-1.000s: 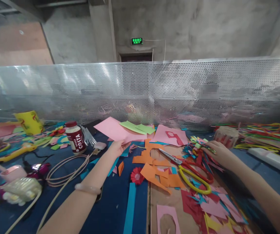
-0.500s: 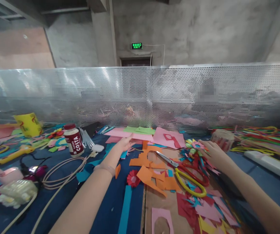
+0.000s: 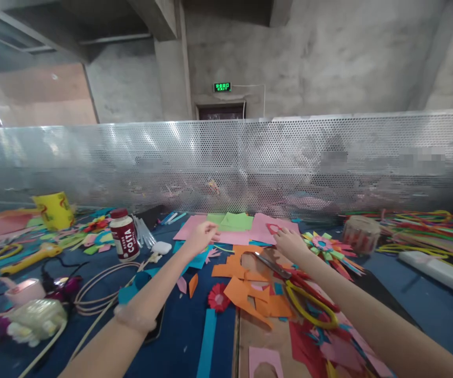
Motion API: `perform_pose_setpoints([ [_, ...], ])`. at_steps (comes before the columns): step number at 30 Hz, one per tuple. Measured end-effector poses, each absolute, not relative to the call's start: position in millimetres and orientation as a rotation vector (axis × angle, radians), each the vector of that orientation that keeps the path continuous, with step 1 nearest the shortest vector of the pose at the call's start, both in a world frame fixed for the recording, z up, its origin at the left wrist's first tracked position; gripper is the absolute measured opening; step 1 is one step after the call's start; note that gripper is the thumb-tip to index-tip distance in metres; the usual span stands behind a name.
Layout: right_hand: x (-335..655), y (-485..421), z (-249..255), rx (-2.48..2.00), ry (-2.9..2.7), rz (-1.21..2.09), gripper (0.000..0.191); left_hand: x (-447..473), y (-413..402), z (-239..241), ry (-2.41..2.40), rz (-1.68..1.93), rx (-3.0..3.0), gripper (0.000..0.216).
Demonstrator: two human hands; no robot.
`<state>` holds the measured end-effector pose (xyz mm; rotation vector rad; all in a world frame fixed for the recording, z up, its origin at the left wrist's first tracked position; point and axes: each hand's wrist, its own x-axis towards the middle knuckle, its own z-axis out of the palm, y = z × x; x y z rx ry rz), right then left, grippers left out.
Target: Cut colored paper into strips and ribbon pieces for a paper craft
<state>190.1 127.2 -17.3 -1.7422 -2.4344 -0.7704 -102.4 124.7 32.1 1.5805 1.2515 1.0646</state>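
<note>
My left hand point(image 3: 203, 237) hovers at the near left edge of a pink paper sheet point(image 3: 189, 226), its fingers curled in with nothing visible in them. Over the right-hand pink sheet point(image 3: 260, 227), my right hand point(image 3: 289, 243) reaches with fingers apart. Its fingertips lie at a red paper piece with a cut-out point(image 3: 273, 228), partly hidden beneath them. Green paper point(image 3: 236, 221) rests on the pink sheets between the hands. Just right of my right wrist sits a multicoloured paper flower point(image 3: 324, 244). Scissors with yellow handles point(image 3: 309, 312) lie below that wrist, among orange paper scraps point(image 3: 246, 294).
A perforated metal screen point(image 3: 151, 152) stands behind the table. On the left are a brown-labelled bottle point(image 3: 124, 236), a yellow tape roll point(image 3: 54, 211) and a coiled cable point(image 3: 96, 294). A white power strip point(image 3: 439, 270) and a clear jar point(image 3: 361, 234) stand at the right.
My right hand has moved left from the paper flower to the red paper piece, leaving the flower in plain view. My left hand has come back slightly from the pink sheet. The view has tilted up.
</note>
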Motion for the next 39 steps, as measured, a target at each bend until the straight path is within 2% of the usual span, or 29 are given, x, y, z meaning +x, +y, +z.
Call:
perform_pose_setpoints([
  [5, 182, 148, -12, -1.958, -2.364, -0.595, 0.021, -111, 85, 27, 1.168, 1.139, 2.073, 0.026],
  [14, 207, 163, 43, -2.097, -1.773, -0.488, 0.022, -124, 75, 6, 1.305, 1.296, 2.060, 0.023],
  [22, 216, 159, 82, -1.785, -1.493, -0.320, 0.034, -124, 71, -2, 1.267, 1.148, 2.207, 0.026],
  [28, 202, 152, 99, -1.421, -1.373, -0.037, 0.031, -124, 69, -1, 1.298, 1.192, 2.185, 0.027],
  [32, 182, 139, 91, -1.202, -1.309, 0.269, 0.035, -118, 64, 2, 1.226, 1.264, 2.081, 0.035],
  [37, 150, 114, 63, -1.025, -1.240, 0.583, 0.036, -110, 58, 13, 0.978, 1.478, 1.729, 0.056],
  [39, 137, 103, 53, -0.984, -1.231, 0.685, 0.034, -110, 59, 15, 0.967, 1.523, 1.671, 0.054],
])
